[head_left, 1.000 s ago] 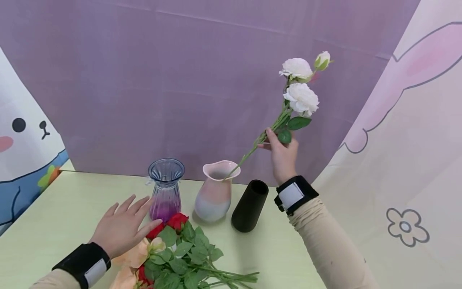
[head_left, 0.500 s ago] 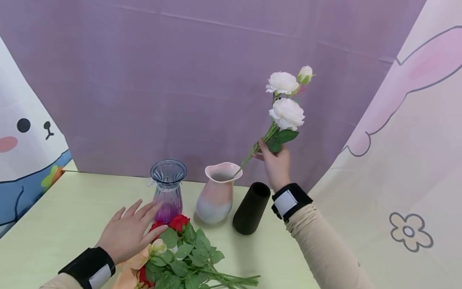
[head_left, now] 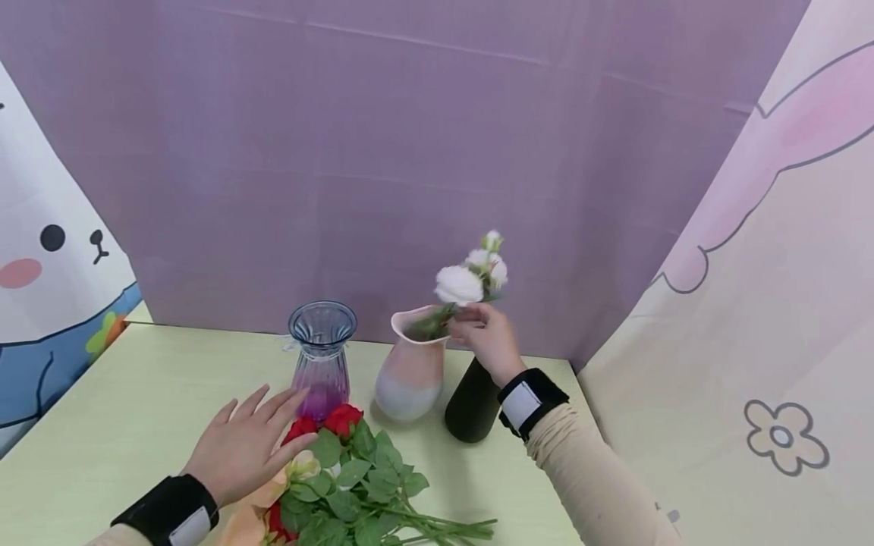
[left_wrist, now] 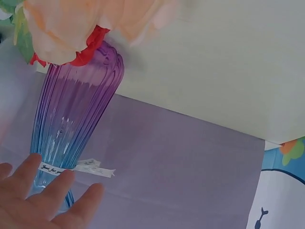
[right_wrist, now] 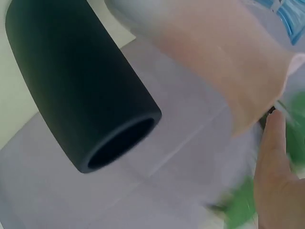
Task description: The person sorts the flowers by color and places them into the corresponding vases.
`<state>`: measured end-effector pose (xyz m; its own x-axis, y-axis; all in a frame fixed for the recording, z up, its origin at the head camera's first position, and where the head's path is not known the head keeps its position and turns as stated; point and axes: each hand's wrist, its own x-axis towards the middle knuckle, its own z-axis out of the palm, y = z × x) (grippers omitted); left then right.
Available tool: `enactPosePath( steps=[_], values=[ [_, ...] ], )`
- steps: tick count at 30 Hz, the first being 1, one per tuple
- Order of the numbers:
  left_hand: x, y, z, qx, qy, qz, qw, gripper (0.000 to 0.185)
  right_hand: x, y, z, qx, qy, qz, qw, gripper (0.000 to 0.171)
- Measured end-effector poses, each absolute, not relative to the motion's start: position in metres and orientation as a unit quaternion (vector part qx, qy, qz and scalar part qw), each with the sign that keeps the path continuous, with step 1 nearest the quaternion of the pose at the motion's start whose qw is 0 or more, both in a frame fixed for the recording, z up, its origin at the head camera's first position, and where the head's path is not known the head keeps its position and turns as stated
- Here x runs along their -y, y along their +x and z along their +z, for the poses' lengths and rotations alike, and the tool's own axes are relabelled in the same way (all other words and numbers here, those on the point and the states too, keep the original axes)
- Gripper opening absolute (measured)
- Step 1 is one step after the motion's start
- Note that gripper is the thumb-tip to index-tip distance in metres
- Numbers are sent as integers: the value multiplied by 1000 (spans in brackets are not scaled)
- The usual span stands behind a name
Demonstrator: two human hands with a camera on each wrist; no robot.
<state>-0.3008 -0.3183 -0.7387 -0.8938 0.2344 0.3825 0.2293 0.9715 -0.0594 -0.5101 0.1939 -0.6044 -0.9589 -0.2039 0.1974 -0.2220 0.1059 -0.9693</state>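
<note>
At the back of the pale green table (head_left: 123,409), right hand (head_left: 486,338) is raised just over the rim of the pink vase (head_left: 412,364), forearm angling up from lower right, wrist bent, fingers curled round the stem of the white flower sprig (head_left: 470,279). Stem end sits inside the vase mouth; blooms stand just above the hand, leaning right. Right wrist view is blurred: one fingertip (right_wrist: 275,143) beside the vase lip, green leaves smeared below. Black vase (head_left: 473,402) stands just right of the pink one, partly behind the right wrist. Left hand (head_left: 246,444) lies low and flat, palm down, fingers straight and spread, holding nothing, fingertips over the heads of the flower bunch (head_left: 341,478) lying on the table, red and peach blooms, stems pointing right. Purple glass vase (head_left: 321,362) stands just beyond the left fingertips, left of the pink vase; contact with it cannot be told. Black wrist bands on both arms.
</note>
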Motion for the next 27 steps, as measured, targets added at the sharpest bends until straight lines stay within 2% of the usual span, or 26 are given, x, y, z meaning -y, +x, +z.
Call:
enactPosePath(
  steps=[11, 14, 18, 27],
  values=[
    [318, -297, -740, 975, -118, 8, 189, 90, -196, -495, -612, 734, 157, 661, -6, 54],
    [320, -293, -732, 975, -118, 6, 188, 89, -195, -476, -605, 747, 163, 644, -2, 52],
    [333, -287, -726, 976, -108, 13, 189, 91, -189, -435, -588, 781, 175, 600, -6, 47],
    [357, -277, -747, 980, -81, 20, 184, 91, -173, -377, -598, 840, 222, 494, 12, 32]
  ],
)
